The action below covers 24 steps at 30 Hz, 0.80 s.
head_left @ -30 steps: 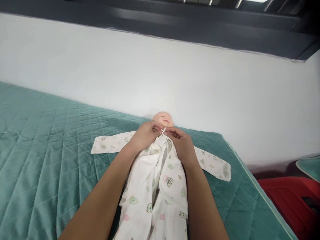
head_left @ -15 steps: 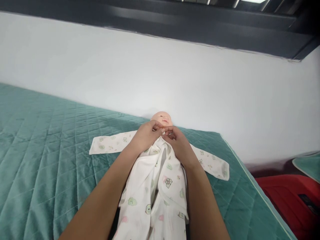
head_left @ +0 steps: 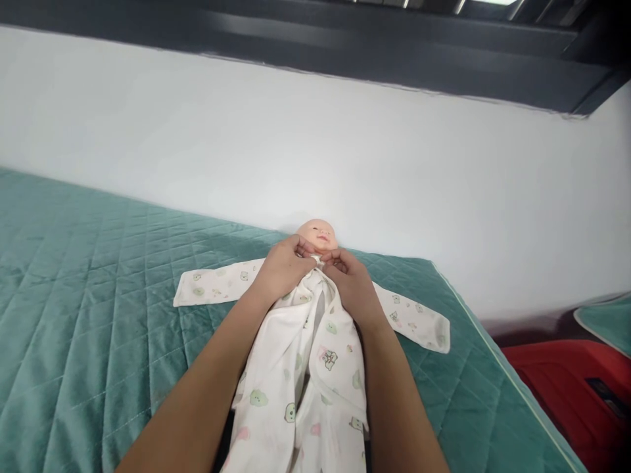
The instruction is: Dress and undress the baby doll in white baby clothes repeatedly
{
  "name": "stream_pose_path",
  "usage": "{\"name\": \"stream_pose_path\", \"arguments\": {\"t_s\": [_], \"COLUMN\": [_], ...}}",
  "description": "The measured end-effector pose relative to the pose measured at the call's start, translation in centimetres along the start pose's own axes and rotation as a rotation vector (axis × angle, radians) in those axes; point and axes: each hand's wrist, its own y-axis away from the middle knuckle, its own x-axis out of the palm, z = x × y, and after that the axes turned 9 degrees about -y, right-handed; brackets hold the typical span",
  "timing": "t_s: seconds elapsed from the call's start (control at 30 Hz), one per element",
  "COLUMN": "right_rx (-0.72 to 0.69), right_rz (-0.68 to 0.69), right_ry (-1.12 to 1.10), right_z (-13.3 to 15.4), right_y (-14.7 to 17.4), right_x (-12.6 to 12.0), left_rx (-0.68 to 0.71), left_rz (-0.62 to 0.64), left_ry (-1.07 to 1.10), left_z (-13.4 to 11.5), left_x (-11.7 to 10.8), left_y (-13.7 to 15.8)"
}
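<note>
A baby doll point(head_left: 318, 232) lies on its back with its head toward the wall. It wears a white baby outfit point(head_left: 335, 335) printed with green and pink animals. The sleeves are spread out to both sides, and the front gapes down the middle. My left hand point(head_left: 286, 266) pinches the collar just under the doll's chin. Close beside it, my right hand point(head_left: 349, 276) grips the collar's other side, fingers curled. Any fastener between the fingertips is too small to make out.
Under the doll is a green quilted bed cover point(head_left: 113, 282). A white wall point(head_left: 296, 144) rises behind it, topped by a dark frame point(head_left: 345, 49). Beyond the bed's right edge stands a red object point(head_left: 562, 387), partly cut off by the picture's side.
My fingertips have moved slightly apart at the collar. The doll and outfit lie as before; the view has shifted a little.
</note>
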Motion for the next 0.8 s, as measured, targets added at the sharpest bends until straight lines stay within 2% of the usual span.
{"name": "stream_pose_path", "arguments": {"t_s": [0.13, 0.33, 0.67, 0.8], "right_rx": [-0.061, -0.183, -0.313, -0.348], "right_rz": [-0.059, -0.152, -0.114, -0.086], "right_ry": [0.03, 0.073, 0.111, 0.135], "right_z": [-0.3, -0.2, -0.4, -0.3], "right_y": [0.0, -0.1, 0.0, 0.0], "right_x": [0.1, 0.3, 0.3, 0.2], "left_rx": [0.011, 0.141, 0.199, 0.172], "left_rz": [0.03, 0.092, 0.048, 0.023], "left_ry": [-0.022, -0.073, -0.111, -0.131], "left_z": [-0.1, 0.3, 1.1, 0.9], "left_x": [-0.3, -0.5, 0.1, 0.1], "left_y": [0.1, -0.1, -0.8, -0.7]}}
